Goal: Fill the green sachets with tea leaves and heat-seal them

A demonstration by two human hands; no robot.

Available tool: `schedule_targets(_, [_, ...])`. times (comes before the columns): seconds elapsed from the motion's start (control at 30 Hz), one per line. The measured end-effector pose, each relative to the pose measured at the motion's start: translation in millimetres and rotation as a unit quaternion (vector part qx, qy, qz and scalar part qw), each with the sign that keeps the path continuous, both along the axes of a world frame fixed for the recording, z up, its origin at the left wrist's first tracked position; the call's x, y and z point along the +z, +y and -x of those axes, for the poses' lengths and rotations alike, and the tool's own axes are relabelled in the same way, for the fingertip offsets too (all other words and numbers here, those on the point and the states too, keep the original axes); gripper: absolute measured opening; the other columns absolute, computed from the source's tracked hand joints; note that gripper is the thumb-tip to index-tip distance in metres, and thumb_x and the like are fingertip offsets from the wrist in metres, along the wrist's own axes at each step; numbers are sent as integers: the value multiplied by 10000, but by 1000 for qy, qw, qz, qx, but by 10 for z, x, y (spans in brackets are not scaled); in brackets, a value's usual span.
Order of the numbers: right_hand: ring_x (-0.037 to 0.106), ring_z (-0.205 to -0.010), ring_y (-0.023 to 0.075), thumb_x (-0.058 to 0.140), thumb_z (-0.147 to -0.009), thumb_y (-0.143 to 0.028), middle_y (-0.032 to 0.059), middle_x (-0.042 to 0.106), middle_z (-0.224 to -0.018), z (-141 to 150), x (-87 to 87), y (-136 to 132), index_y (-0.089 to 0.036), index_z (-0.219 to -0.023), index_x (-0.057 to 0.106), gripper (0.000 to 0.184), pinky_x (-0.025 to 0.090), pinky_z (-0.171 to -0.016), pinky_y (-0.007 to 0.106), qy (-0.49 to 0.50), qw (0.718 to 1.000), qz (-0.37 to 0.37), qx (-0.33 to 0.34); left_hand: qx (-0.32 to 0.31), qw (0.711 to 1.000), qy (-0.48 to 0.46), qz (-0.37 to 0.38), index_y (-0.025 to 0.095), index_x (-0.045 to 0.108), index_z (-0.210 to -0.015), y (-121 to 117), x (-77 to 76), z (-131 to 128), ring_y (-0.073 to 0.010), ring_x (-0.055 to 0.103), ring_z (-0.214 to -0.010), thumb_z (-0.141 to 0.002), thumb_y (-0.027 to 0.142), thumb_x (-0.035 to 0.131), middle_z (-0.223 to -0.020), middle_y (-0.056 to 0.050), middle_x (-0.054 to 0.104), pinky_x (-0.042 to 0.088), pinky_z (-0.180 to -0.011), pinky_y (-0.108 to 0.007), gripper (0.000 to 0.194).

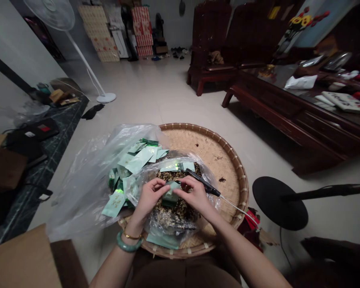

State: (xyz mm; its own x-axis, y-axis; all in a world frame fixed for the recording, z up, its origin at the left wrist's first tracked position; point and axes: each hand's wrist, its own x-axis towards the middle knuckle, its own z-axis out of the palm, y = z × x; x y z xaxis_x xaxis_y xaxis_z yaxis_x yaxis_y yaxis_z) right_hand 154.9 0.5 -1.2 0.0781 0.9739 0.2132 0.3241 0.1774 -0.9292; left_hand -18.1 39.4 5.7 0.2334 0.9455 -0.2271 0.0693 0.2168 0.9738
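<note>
Both my hands are pinched at the top edge of a small green packet (169,197), my left hand (151,193) on one side and my right hand (195,193) on the other. Beneath it lies a clear plastic bag (151,218) of loose dark and pale dried bits (187,212). Running behind my right hand is a slim black tool (210,188) with a white cord; whether that hand also holds it I cannot tell. Another green packet (168,167) rests on the dried bits. To the left, many light green packets (141,160) spill from a large clear bag (87,180).
Everything sits on a round woven bamboo tray (228,160) with a raised rim. A cardboard box (21,260) stands at lower left, a black round stand base (279,203) at right. Farther off are a white fan (106,97) and a dark wooden table (291,108).
</note>
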Motion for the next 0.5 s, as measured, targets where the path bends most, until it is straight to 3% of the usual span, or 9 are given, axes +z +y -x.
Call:
schedule_targets(0.1, [589, -645, 159, 693, -742, -343, 35, 646, -703, 5, -41, 30, -173, -703, 692, 174, 475, -598, 267, 83, 995, 49, -12, 11, 999, -18, 26, 142, 588, -681, -25, 19, 5, -78, 498, -507, -575, 353, 792, -555, 49, 573, 372, -502, -175, 313])
schedule_targets(0.3, [567, -599, 138, 702, -703, -373, 16, 663, -664, 50, -36, 54, -169, -699, 682, 206, 453, -561, 246, 161, 980, 119, -4, -14, 998, -34, 41, 128, 661, -788, -68, -13, 5, -123, 565, -580, -600, 372, 792, -618, 16, 630, 427, -552, -210, 335])
schedule_targets(0.43, [534, -535, 113, 756, -622, -356, -10, 638, -593, 83, -39, 58, -162, -688, 683, 218, 418, -507, 221, 177, 972, 156, 15, -10, 1000, 24, 16, 108, 673, -629, -67, -60, -9, -109, 520, -534, -597, 370, 794, -550, 14, 600, 389, -513, -203, 291])
schedule_targets(0.5, [510, -493, 100, 766, -604, -354, -18, 619, -546, 87, -51, 59, -160, -645, 679, 217, 398, -472, 211, 190, 966, 174, 19, -1, 1000, 1, 30, 110, 674, -636, -76, -72, -28, -107, 529, -538, -588, 372, 803, -563, 12, 613, 397, -516, -200, 296])
